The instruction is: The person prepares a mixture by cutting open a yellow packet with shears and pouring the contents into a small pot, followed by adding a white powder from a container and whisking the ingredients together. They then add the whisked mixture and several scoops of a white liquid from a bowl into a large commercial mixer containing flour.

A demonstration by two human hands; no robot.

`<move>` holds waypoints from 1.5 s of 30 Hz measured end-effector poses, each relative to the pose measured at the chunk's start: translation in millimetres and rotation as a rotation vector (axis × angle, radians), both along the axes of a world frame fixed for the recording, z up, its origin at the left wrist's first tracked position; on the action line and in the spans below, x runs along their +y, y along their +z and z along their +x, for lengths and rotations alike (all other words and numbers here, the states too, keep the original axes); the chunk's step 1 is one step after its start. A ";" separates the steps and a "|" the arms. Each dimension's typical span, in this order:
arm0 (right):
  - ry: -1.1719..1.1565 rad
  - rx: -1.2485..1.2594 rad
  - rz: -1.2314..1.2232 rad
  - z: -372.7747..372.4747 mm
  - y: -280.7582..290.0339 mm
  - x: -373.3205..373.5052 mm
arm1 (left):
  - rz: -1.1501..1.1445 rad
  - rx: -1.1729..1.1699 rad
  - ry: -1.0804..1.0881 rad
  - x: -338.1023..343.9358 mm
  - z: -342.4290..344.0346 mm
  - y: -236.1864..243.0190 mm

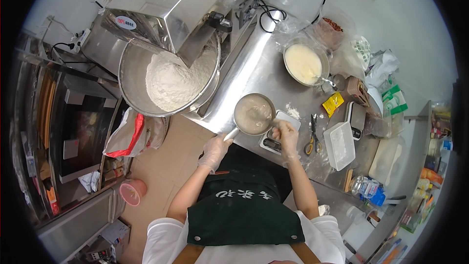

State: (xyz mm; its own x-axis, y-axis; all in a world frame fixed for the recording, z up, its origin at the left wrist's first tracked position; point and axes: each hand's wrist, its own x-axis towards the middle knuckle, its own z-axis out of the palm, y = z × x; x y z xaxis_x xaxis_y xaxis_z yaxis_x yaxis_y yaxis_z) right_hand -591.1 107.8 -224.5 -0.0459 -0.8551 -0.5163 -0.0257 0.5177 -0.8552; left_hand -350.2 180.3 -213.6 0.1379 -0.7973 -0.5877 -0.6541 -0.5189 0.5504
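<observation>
At the near edge of the steel surface, right in front of the person: a small metal pan, open top, cloudy beige liquid inside. Looks roughly level; cannot tell whether its base rests on anything. Its handle points near and left.

Left grip, in a clear thin glove, closed around that handle. Right grip, gloved too, fingers drawn narrow beside the pan's right rim; cannot tell from here whether they hold a tool.

Handling, my judgement: pan stiff and hard to damage, but the liquid adds weight out at the far end, so it should want to tip and slop. Best hold is well round the handle, wrist firm, with the opposite rim as a steadying point. Thin gloves may slide on smooth metal if wet.

Just right of the pan, a white scale. Farther right, scissors and a white tray. Far right, a yellow packet and a metal bowl of pale yellow mixture. Far left, the big mixer bowl, heaped with white powder.
</observation>
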 end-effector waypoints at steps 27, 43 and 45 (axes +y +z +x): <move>0.425 0.575 -0.706 11.8 18.4 28.0 | -0.018 -0.018 -0.038 -1.2 -0.4 10.7; 0.584 0.922 -1.105 39.9 14.4 -0.1 | -0.057 -0.044 -0.044 0.9 -0.5 -1.4; 0.590 0.993 -1.041 39.3 16.7 14.7 | -0.051 -0.062 -0.038 -0.5 -0.7 -3.0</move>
